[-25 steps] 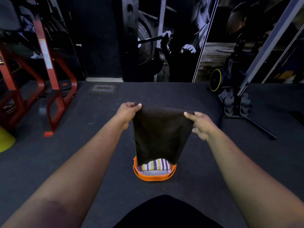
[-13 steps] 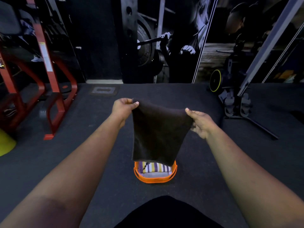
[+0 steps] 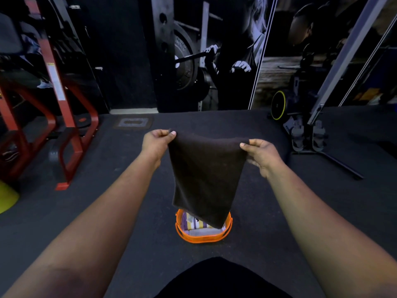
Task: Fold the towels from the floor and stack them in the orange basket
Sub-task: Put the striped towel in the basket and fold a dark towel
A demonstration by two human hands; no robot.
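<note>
Above the basket [image 3: 203, 238], at centre floor: a dark towel [image 3: 206, 177] hangs in the air, stretched between two hands. The left hand [image 3: 155, 143] pinches the top corner at 10 o'clock of the cloth, thumb and fingers closed on the edge; the right hand [image 3: 261, 152] pinches the opposite corner at 2 o'clock in the same way. The top edge runs nearly level between them. The cloth narrows downward, and its lowest corner, at 6 o'clock, overlaps the basket's mouth in this view; whether it touches the contents cannot be told.

Inside the basket lies a striped towel [image 3: 194, 222], purple, yellow and white, with a pale layer nearer the front rim. These appear folded and stacked, so part of the task is judged done. The dark towel seems already folded at least once, being narrow and thick at its edge, though the layer count is not visible. What remains for it is probably a further fold and placing on the stack.

No other loose towel shows on the mat [image 3: 107, 211]; whether more lie outside the frame cannot be said. At 9 o'clock of the scene stands a red frame [image 3: 64, 108]; at 3 o'clock, a grey machine base [image 3: 307, 134]. Both are well apart from the basket.
</note>
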